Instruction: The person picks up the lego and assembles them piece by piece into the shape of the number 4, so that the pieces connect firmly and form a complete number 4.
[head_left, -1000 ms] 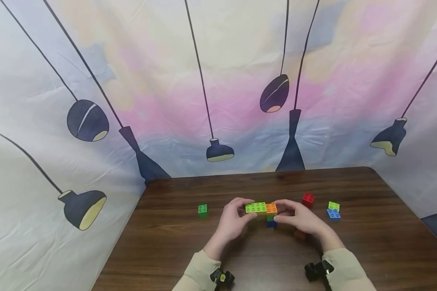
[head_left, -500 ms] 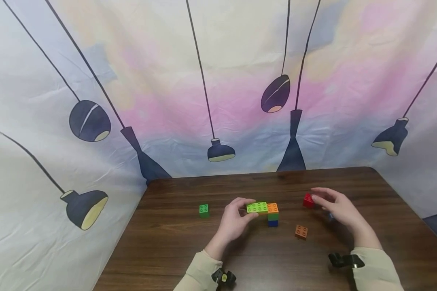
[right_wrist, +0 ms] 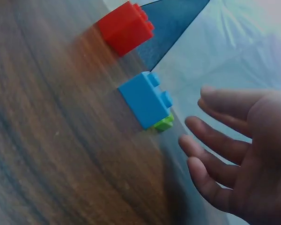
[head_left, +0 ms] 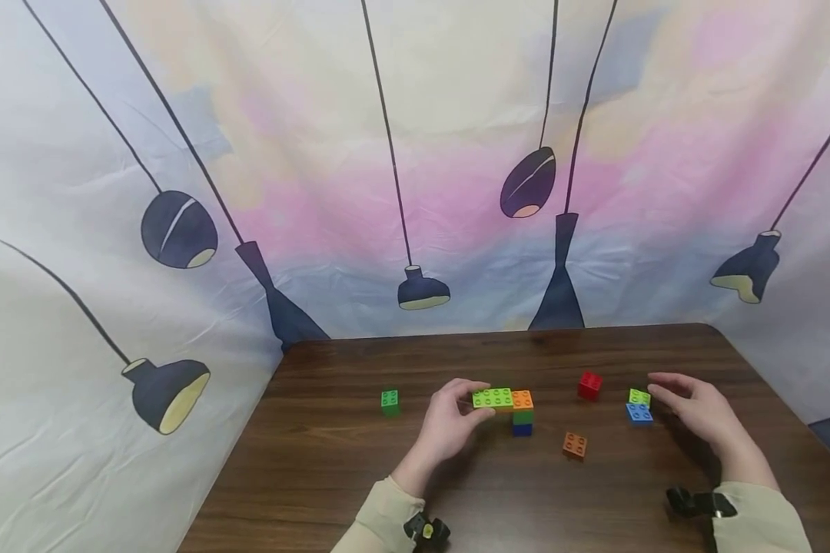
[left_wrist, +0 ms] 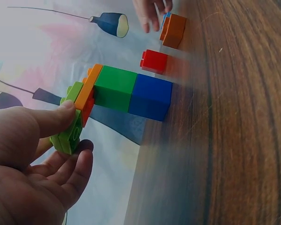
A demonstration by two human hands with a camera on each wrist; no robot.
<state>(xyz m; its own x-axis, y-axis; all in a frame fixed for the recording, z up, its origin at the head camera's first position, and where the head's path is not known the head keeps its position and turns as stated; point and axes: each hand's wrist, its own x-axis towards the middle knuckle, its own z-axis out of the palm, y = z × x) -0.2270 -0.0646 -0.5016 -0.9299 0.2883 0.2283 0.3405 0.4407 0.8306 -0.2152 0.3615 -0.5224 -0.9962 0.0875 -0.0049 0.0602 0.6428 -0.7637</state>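
My left hand [head_left: 453,421] pinches a long lime toy brick [head_left: 493,398] by its end between thumb and fingers. That brick joins an orange brick [head_left: 522,399] atop a stack. Beneath the orange one sit a green brick [left_wrist: 115,89] and a dark blue brick [left_wrist: 151,97], the lowest, as the left wrist view shows. On the right, my right hand [head_left: 698,411] holds nothing, its fingers spread and slightly bent. Its fingertips are right beside a small lime brick [head_left: 639,396]. A light blue brick [head_left: 639,414] lies in front of that one.
A red brick [head_left: 590,385] stands between the stack and the blue brick. Nearer the front is a brown-orange brick [head_left: 575,445]. Off to the left stands a green brick [head_left: 390,402]. Behind the dark wooden table [head_left: 304,461] hangs a cloth [head_left: 456,192] printed with lamps.
My right hand has let go of the stack and travelled right, past the red brick, to the small lime brick. My left hand stays on the long lime brick.
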